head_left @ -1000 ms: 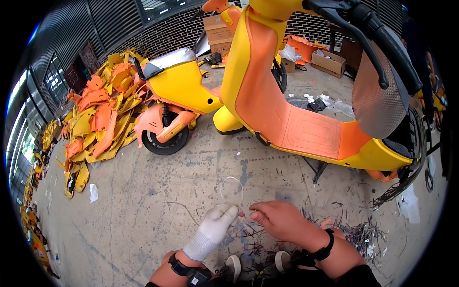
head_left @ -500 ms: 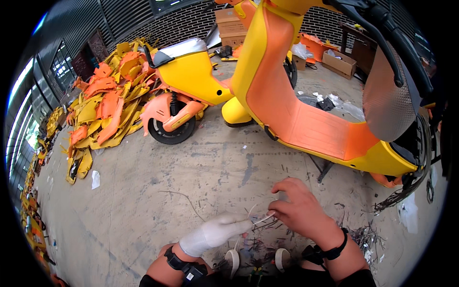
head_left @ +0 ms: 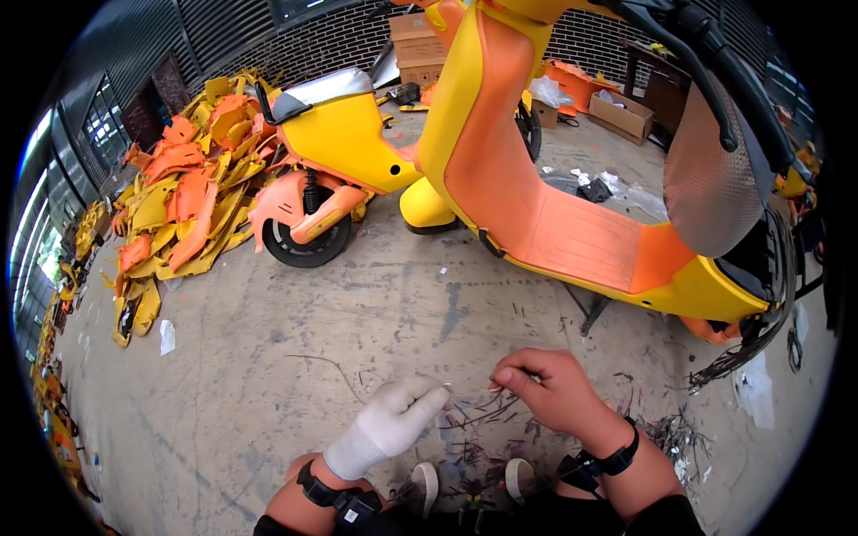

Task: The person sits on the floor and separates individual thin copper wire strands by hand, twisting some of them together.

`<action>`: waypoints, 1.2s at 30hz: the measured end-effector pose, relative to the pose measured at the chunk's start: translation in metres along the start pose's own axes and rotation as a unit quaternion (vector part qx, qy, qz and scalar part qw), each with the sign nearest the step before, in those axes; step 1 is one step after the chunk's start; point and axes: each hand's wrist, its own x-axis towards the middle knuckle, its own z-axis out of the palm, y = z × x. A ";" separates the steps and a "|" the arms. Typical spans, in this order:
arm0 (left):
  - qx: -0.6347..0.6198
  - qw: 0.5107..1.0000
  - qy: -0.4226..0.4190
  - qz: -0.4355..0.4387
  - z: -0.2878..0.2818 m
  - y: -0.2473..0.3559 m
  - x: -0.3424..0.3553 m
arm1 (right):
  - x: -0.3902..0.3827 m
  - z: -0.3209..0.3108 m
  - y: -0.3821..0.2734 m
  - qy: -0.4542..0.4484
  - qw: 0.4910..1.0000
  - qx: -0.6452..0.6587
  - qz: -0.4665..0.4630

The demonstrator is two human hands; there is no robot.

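Observation:
My left hand (head_left: pixel 393 415), in a white knit glove, is closed. A thin pale wire end (head_left: pixel 448 386) barely shows at its fingertips, and the rest of it is hidden in the fist. Across a small gap is my bare right hand (head_left: pixel 550 389), its thumb and forefinger pinched together. A tiny piece at those fingertips is too small to name. A long thin strand (head_left: pixel 329 362) runs over the floor to behind my left hand; I cannot tell whether the hand holds it. Dark wire scraps (head_left: pixel 483 418) lie scattered below both hands.
A yellow and orange scooter (head_left: pixel 585 241) stands ahead, with a bundle of cables (head_left: pixel 746 353) hanging at its right end. A heap of yellow and orange panels (head_left: pixel 192 183) lies at the left. Cardboard boxes (head_left: pixel 619 118) sit at the back. My shoes (head_left: pixel 517 478) are close below.
The pale wire that stretched between my two hands no longer spans them. My hands have come apart slightly, and the right fingers have closed in more. The whole view has shifted a little.

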 end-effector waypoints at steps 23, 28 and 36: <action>-0.469 0.853 -0.004 -0.230 0.005 -0.006 0.007 | 0.003 0.002 0.013 0.098 0.971 -0.178 -0.129; -0.555 0.788 -0.082 -0.253 0.002 -0.004 0.004 | 0.009 -0.004 0.014 0.063 0.891 -0.331 -0.306; -0.561 0.772 -0.161 -0.253 0.006 -0.011 -0.002 | 0.010 -0.003 0.023 0.045 0.908 -0.238 -0.342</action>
